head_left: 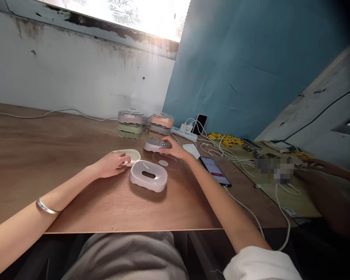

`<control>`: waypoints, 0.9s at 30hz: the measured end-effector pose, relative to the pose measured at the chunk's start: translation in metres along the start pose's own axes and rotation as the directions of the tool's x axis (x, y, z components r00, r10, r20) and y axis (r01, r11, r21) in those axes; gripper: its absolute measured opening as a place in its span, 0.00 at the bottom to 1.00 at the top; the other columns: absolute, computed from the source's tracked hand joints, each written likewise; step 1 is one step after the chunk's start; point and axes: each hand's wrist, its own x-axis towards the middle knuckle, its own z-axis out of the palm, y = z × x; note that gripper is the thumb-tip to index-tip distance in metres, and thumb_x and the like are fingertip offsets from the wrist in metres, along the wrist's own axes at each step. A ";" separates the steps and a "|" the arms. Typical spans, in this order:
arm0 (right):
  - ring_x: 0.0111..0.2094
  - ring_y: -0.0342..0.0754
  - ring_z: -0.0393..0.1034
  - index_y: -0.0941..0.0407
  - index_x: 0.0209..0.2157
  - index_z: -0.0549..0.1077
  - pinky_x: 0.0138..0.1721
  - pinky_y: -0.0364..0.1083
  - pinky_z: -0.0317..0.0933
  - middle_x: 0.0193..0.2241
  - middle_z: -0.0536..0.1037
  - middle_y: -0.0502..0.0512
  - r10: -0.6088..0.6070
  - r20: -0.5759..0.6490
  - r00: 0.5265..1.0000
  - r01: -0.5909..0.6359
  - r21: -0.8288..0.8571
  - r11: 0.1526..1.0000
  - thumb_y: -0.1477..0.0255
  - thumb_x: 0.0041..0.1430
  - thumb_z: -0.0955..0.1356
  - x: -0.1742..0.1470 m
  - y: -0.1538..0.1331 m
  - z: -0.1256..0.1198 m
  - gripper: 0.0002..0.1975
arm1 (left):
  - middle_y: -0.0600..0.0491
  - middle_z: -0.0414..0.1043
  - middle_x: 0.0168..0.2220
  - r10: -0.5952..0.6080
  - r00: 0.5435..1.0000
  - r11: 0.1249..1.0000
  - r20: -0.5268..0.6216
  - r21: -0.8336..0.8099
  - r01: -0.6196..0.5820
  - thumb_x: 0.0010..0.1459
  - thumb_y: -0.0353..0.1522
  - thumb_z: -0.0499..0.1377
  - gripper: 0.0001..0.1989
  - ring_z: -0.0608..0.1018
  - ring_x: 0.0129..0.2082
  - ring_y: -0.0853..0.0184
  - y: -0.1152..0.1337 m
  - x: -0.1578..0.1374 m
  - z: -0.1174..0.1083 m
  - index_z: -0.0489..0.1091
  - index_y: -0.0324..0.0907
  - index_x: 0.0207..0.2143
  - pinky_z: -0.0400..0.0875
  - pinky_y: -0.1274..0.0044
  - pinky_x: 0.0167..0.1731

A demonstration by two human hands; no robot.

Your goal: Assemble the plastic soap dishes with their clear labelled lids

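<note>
My left hand (112, 163) has its fingers curled at the edge of a cream oval tray (133, 155), pinching its near side. In front of that tray stands a whitish oval soap box (148, 177) with a dark slot in its top. My right hand (173, 149) reaches further back, thumb and fingers around a pale soap box (153, 145) with a clear lid. A clear flat sheet with a white round patch (163, 163) lies just below the right hand.
Behind stand stacked soap boxes, one stack grey and green (130, 126), another orange, grey and brown (161, 120). To the right are a power strip (184, 133), tangled white cables, a lit phone (216, 171) and a yellow cloth (226, 139). Another person's arm (323, 167) rests far right.
</note>
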 end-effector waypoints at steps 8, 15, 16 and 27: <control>0.39 0.52 0.61 0.54 0.25 0.63 0.44 0.51 0.58 0.34 0.68 0.52 -0.039 0.137 0.990 0.052 -0.092 0.994 0.60 0.40 0.74 0.021 -0.022 0.003 0.19 | 0.50 0.70 0.37 0.000 1.000 1.000 -0.014 -0.013 0.000 0.56 0.31 0.52 0.08 0.74 0.35 0.62 0.002 -0.001 -0.002 0.66 0.43 0.40 0.63 0.75 0.33; 0.51 0.54 0.61 0.51 0.45 0.69 0.55 0.53 0.54 0.48 0.68 0.52 -0.139 0.261 0.955 0.153 -0.033 0.988 0.74 0.39 0.71 0.021 -0.041 0.000 0.26 | 0.49 0.70 0.36 -0.006 0.999 1.000 -0.034 -0.017 0.005 0.55 0.30 0.53 0.07 0.74 0.34 0.61 0.000 -0.002 0.000 0.66 0.43 0.38 0.63 0.75 0.32; 0.53 0.53 0.60 0.50 0.48 0.68 0.56 0.53 0.53 0.50 0.68 0.51 -0.153 0.288 0.945 0.165 -0.018 0.986 0.76 0.39 0.71 0.021 -0.044 0.000 0.29 | 0.49 0.70 0.36 -0.004 0.999 1.000 -0.036 -0.017 0.004 0.55 0.30 0.54 0.07 0.74 0.34 0.61 -0.001 -0.002 0.001 0.66 0.43 0.38 0.63 0.75 0.32; 0.60 0.60 0.56 0.46 0.58 0.63 0.59 0.59 0.53 0.58 0.62 0.53 -0.068 0.326 0.943 0.088 -0.046 0.995 0.75 0.37 0.74 0.008 -0.049 -0.007 0.43 | 0.50 0.69 0.35 -0.003 0.999 1.000 -0.032 -0.016 0.002 0.56 0.31 0.53 0.07 0.73 0.32 0.62 -0.004 -0.001 0.004 0.66 0.44 0.38 0.62 0.76 0.30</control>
